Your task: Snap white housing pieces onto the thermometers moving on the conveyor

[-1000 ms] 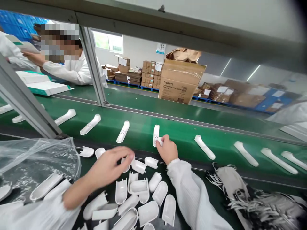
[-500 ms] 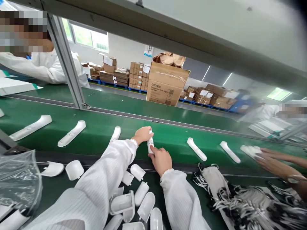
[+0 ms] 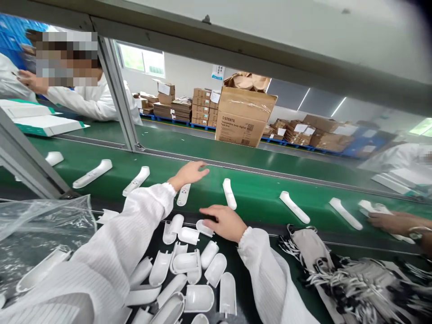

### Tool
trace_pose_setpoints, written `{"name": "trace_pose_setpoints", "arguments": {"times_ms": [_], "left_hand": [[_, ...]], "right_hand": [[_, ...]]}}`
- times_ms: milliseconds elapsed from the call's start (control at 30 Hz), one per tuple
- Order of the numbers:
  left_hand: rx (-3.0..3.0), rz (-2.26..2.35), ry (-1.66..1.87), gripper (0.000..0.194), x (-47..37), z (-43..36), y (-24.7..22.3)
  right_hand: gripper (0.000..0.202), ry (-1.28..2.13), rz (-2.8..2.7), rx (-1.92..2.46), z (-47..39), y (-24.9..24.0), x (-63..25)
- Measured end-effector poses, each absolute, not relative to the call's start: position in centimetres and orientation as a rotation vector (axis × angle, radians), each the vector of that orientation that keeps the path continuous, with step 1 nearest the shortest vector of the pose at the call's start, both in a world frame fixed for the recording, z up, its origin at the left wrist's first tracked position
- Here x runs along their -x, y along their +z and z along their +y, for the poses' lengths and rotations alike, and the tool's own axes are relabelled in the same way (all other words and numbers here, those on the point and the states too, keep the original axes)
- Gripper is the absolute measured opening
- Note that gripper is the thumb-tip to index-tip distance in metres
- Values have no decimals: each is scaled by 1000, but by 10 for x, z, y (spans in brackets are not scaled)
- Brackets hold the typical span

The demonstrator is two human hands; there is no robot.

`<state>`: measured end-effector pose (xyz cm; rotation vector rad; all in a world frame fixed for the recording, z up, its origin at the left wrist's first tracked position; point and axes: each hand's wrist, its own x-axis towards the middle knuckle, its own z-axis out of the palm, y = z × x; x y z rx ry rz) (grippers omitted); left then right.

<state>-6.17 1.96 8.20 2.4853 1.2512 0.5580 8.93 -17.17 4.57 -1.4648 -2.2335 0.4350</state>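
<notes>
My left hand [image 3: 189,174] is open over the green belt, fingers stretched to the right. Just below it lies a white curved plastic handset [image 3: 183,195], partly hidden by the hand. My right hand [image 3: 227,223] hovers open at the belt's near edge, its fingers apart and pointing left. Under its fingertips is a white rounded plastic cover [image 3: 204,228]; I cannot tell whether they touch. Between and beyond my hands, another white handset [image 3: 229,194] rests on the belt. Several loose covers [image 3: 200,298] are piled in front of me, between my sleeves.
More handsets [image 3: 294,207] lie spaced along the belt [image 3: 256,189]. A clear plastic bag [image 3: 47,225] is at left, bundles of grey-and-black cords [image 3: 351,279] at right. A co-worker's hand [image 3: 388,222] touches handsets at far right. A metal post [image 3: 118,94] stands at left.
Both hands have let go of the handset they held, which now lies on the belt. My left hand has moved left and opened; my right hand has drawn back toward the covers. The view has shifted.
</notes>
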Motion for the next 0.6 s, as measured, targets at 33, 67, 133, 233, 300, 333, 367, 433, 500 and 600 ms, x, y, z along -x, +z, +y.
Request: {"name": "trace_pose_setpoints", "arguments": {"times_ms": [33,67,133,233,300,333,367,433,500,600], "left_hand": [[-2451,1328,576,52,74,22,76],[-2436,1382,572,50,83,25,67],[-2479,1389,551,48,93,30,48],[-2558,1354,613,46,92,33,22],[-2500,1414,645,43,86,32,11],[-2461,1439,639,41,84,30,8],[-2433,1446,626,39,82,28,7],[-2414,1423,618,37,79,24,7],[-2418,1421,615,37,78,19,9],[-2415,1497,574,34,75,10,16]], "right_hand": [[31,475,-2301,1448,-171,48,-82],[27,480,-2342,1455,-169,49,-76],[19,487,-2332,1472,-164,46,-70],[16,600,-2105,1495,-153,38,-77],[23,580,-1882,1561,-145,31,-86],[27,519,-1789,1590,-140,29,-90],[31,433,-1717,1610,-135,27,-93],[37,257,-1644,1605,-127,23,-92],[40,158,-1663,1561,-121,20,-86],[40,140,-1824,1490,-124,14,-74]]}}
